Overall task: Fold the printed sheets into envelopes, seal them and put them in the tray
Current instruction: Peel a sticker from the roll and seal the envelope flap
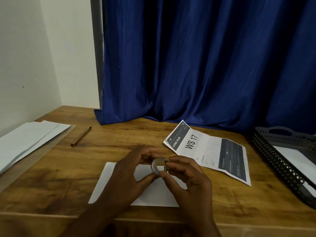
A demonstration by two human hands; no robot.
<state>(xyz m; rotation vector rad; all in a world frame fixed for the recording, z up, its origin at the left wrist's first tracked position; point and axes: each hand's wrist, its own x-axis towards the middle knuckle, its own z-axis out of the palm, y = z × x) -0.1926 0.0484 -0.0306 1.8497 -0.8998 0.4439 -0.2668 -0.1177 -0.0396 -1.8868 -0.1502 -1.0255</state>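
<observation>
Both hands are working a small tape roll (158,166) just above a white envelope (119,183) lying flat at the near edge of the table (68,177), probably so a strip can go straight down onto the flap. The left hand (130,170) is pinching the roll between thumb and curled fingers to steady it, while the right hand (186,175) is gripping its other side, fingertips apparently picking for the loose end. The roll is a thin glossy ring, pale on its inner face. A printed sheet (208,151), creased in thirds and springing up slightly, is waiting to the right, near the black perforated plastic tray (277,161), which is already holding something white. Blank paper (29,141) is lying at far left beside a slim brown pen (81,136). The table is matte wood-grain; a blue pleated curtain (205,62) is hanging behind it.
</observation>
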